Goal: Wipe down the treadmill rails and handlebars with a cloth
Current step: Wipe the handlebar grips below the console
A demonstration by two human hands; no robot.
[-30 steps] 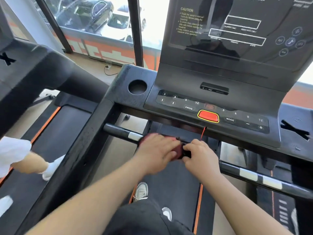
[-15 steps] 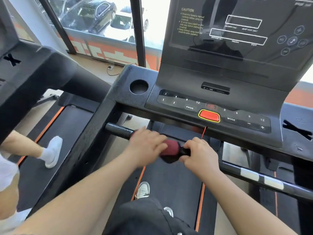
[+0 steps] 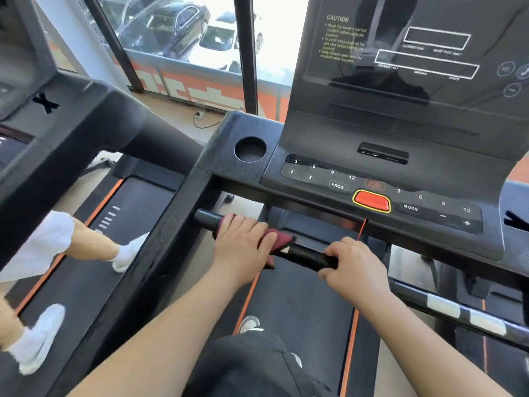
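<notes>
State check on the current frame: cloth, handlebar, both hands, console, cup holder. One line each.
cloth: dark red, wrapped on the bar, pressed under the left hand
handlebar: black, gripped by both hands
left hand: closed over the cloth near the bar's left end
right hand: fingers curled around bare bar, no cloth
console screen: dark, only printed labels show
cup holder: empty

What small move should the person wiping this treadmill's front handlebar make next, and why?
Probably slide the left hand, pressing the dark red cloth, to the black round handlebar's bare left end beside the upright; the right hand steadies the bar.
</notes>
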